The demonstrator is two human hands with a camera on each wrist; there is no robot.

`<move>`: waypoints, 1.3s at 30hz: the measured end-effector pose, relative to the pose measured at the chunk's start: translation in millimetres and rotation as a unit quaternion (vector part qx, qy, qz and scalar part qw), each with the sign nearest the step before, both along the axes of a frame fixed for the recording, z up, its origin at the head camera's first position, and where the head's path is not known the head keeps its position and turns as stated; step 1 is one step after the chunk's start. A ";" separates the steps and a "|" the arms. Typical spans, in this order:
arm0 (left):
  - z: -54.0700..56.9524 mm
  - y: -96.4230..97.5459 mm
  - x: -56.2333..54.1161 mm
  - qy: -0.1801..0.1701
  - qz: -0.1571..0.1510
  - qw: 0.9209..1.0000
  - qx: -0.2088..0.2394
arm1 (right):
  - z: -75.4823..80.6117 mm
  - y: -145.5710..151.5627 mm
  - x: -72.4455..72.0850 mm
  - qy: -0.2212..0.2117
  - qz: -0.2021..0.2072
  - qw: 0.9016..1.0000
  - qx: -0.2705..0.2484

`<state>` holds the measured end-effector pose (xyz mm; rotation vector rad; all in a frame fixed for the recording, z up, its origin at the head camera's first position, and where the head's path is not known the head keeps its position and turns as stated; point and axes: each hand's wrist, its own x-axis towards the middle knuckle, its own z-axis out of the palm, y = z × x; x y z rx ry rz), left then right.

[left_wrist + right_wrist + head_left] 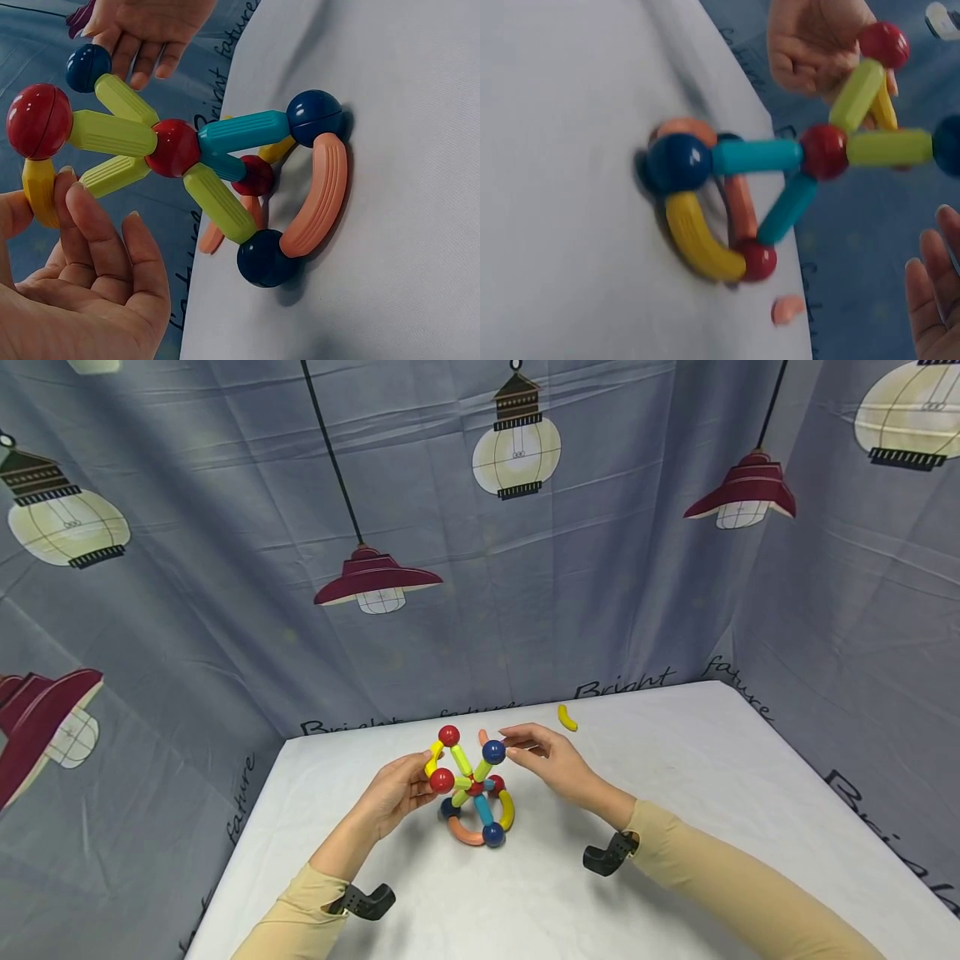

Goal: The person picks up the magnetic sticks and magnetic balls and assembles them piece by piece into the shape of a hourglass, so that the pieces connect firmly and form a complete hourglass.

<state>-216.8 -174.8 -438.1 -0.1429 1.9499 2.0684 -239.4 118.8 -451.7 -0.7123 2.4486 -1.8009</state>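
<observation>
A magnetic stick-and-ball structure (480, 810) stands on the table, its ring of curved orange and yellow sticks at the bottom. Blue and green straight sticks rise from there to a central red ball (174, 148). More green sticks fan out upward to two red balls and a blue ball (493, 752). My left hand (397, 789) pinches the yellow curved stick (40, 192) at the upper left, beside a red ball (39, 121). On the other side, my right hand (551, 760) is at the upper blue ball, fingers extended and loose, as the right wrist view shows.
A loose yellow curved stick (567, 718) lies near the table's back edge. Behind the structure is a loose orange stick (787, 309). The white table (645, 860) ends at a grey-blue curtain (480, 610) printed with lamps.
</observation>
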 end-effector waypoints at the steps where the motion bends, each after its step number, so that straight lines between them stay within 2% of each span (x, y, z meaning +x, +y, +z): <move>1: 0.4 -0.1 0.0 0.002 -0.001 1.000 0.001 | -0.6 2.6 -2.1 0.001 -0.005 1.000 0.002; 6: 1.8 -0.6 -0.8 0.006 -0.007 1.000 0.003 | -9.2 21.0 -19.6 0.001 -0.049 0.999 0.016; 13: 1.6 -0.1 -0.6 0.002 -0.004 1.000 0.007 | -31.2 54.8 -48.8 0.010 -0.119 0.992 0.051; 18: 1.5 0.3 0.1 -0.003 0.000 1.000 0.008 | -43.3 72.6 -62.2 0.001 -0.152 0.983 0.107; 26: 1.9 -0.1 0.4 -0.001 0.002 1.000 0.006 | -54.8 83.9 -76.3 -0.001 -0.169 0.957 0.234; 30: 2.1 -0.5 0.9 -0.002 0.000 1.000 0.002 | -58.8 81.8 -80.5 0.009 -0.152 0.943 0.297; 36: 1.5 -0.2 1.0 -0.003 0.000 1.000 -0.001 | -64.2 74.9 -82.5 0.027 -0.124 0.914 0.386; 39: 1.1 -0.1 1.1 -0.003 0.001 1.000 0.001 | -66.2 71.3 -82.6 0.027 -0.109 0.905 0.411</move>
